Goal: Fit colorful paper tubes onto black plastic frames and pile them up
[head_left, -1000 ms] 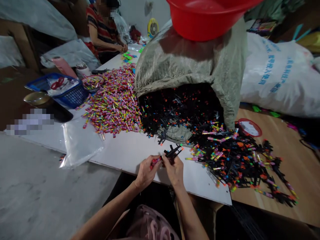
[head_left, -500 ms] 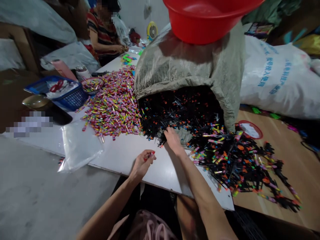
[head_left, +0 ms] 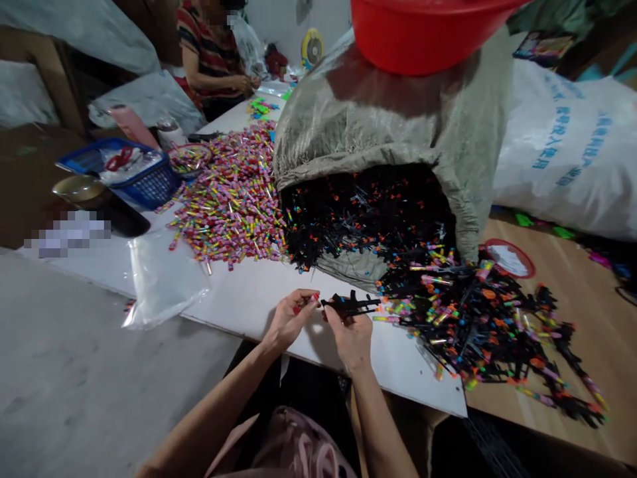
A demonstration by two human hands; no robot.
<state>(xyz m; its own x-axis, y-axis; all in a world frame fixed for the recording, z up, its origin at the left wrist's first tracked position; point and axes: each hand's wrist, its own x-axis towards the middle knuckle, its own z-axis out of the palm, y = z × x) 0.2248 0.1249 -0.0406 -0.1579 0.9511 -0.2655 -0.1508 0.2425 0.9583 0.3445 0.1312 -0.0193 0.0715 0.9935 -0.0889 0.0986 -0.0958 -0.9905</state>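
Note:
My right hand (head_left: pixel 352 337) is closed around a black toy gun (head_left: pixel 352 304) with an orange tip, which points to the right above the white table (head_left: pixel 233 299). Beside it my left hand (head_left: pixel 288 322) pinches a small red-ended tube (head_left: pixel 315 297), mostly hidden by the fingers. The tube's end is close to the gun's rear; whether they touch I cannot tell. Behind both hands gapes a grey woven sack (head_left: pixel 398 126) full of black toy guns. On its left spreads a heap of pink and yellow tubes (head_left: pixel 233 199). Guns with tubes attached (head_left: pixel 468 325) are piled on the right.
A red basin (head_left: pixel 428 36) rests on the sack. To the left are a clear plastic bag (head_left: pixel 164 279), a dark bottle (head_left: pixel 107 206) and a blue basket (head_left: pixel 154 179). A small red tray (head_left: pixel 510 257) lies at right. Another person (head_left: pixel 209 60) sits at the far end.
My right hand has come back from the sack's mouth with a black toy gun and now holds it beside the left hand. The left hand has kept its tube. The view has shifted slightly.

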